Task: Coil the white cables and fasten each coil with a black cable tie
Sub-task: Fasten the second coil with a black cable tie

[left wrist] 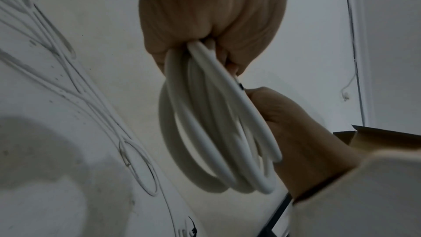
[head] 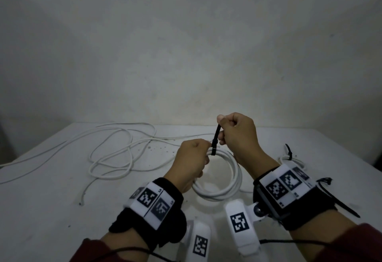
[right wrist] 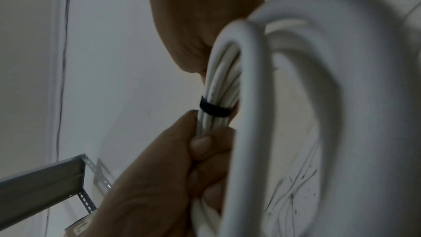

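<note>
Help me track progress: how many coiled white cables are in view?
2. One coil is held by the left hand while the right hand pulls its black tie; a second tied coil lies beyond the right wrist, partly hidden.

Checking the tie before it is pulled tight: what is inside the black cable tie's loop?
The black cable tie encircles several strands of the white coil. The left hand covers the strands beside it, so a full count is hidden.
</note>
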